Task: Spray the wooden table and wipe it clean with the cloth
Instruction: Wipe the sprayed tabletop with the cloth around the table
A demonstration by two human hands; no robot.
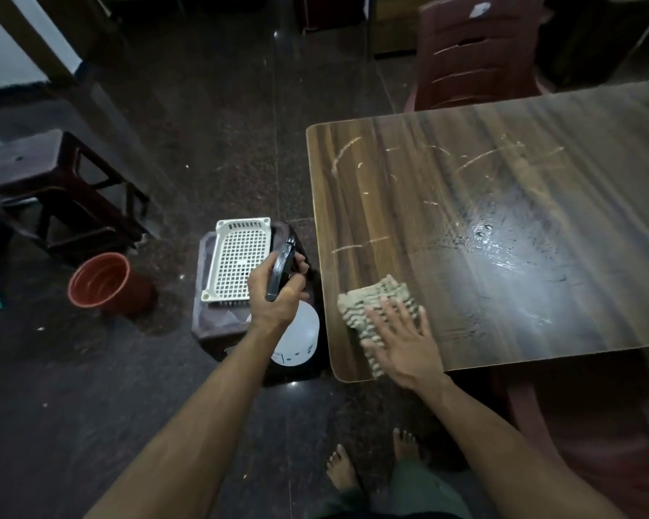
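The wooden table (484, 204) fills the right half of the view, with pale streaks near its far left and a wet, shiny patch toward the right. A beige ribbed cloth (371, 297) lies near the table's front left corner. My right hand (401, 342) presses flat on it with fingers spread. My left hand (278, 294) grips the black head of a spray bottle (296, 335), whose white body hangs below the hand, left of the table edge and above a dark stool.
A dark plastic stool (210, 324) beside the table carries a white perforated tray (237, 260). An orange pot (102, 282) lies on the floor to the left, near another dark stool (49, 189). A red chair (476, 50) stands behind the table. My bare feet (371, 458) are below.
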